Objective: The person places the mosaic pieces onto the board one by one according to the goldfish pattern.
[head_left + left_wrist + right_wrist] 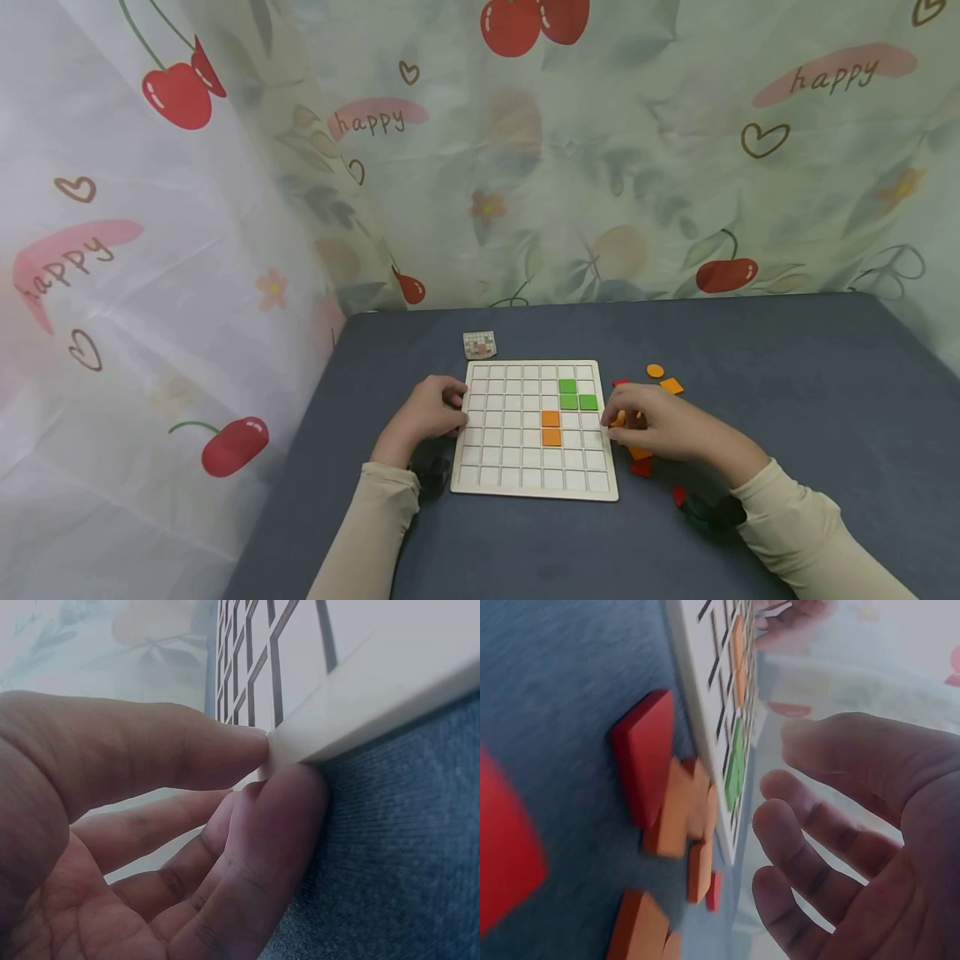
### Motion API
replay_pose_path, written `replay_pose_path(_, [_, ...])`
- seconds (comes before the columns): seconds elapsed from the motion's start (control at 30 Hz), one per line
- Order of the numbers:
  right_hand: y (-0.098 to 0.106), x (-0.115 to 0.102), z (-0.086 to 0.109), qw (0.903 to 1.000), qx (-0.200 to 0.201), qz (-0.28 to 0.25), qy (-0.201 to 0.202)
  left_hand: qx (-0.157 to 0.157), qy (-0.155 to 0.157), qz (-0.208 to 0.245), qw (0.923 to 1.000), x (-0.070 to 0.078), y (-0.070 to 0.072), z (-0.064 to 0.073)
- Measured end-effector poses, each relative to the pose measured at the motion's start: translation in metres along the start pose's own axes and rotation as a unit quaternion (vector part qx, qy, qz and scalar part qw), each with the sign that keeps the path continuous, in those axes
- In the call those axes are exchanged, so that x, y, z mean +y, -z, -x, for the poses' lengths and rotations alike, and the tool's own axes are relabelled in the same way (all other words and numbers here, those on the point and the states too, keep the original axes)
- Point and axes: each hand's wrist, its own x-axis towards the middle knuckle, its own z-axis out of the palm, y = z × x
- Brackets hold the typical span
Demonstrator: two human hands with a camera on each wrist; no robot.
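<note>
A white square grid board (517, 458) lies flat on the table. Three green tiles (567, 387) sit in cells at its upper right, and two orange tiles (551, 419) are stacked in one column below them. At the board's left edge, my left hand (429, 408) pinches the rim between thumb and finger, seen closely in the left wrist view. My right hand (660, 421) hovers beside the right edge, over loose pieces. Its thumb and fingers are apart with nothing between them. Under it lie a red piece (645, 761) and several orange pieces (667, 817), partly hidden in the head view.
A small printed card (480, 344) lies behind the board's upper left corner. An orange disc (655, 371) and an orange square piece (672, 386) lie beyond the right hand. A red piece (679, 496) is near the right wrist. A patterned curtain (570, 183) borders the dark table (810, 375).
</note>
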Motion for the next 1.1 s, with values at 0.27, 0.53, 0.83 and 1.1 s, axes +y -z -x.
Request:
replay_pose_path(0.27, [0.005,0.019,0.018,0.9999,0.007,-0.008,0.002,0.002,0.002,-0.002,1.0000,0.000,-0.001,0.001])
replay_pose_path(0.53, [0.010,0.032,0.037,0.9995,0.017,-0.011,0.023,0.006,0.002,-0.009,0.9999,0.001,-0.001,0.001])
replay_pose_path(0.83, [0.012,0.042,0.057,0.9992,0.025,-0.024,0.019,0.006,0.000,-0.011,0.9999,0.003,-0.001,0.002])
replay_pose_path(1.1, [0.011,0.047,0.065,0.9986,0.027,-0.042,0.018,0.007,-0.006,-0.015,0.9998,0.003,-0.002,0.003])
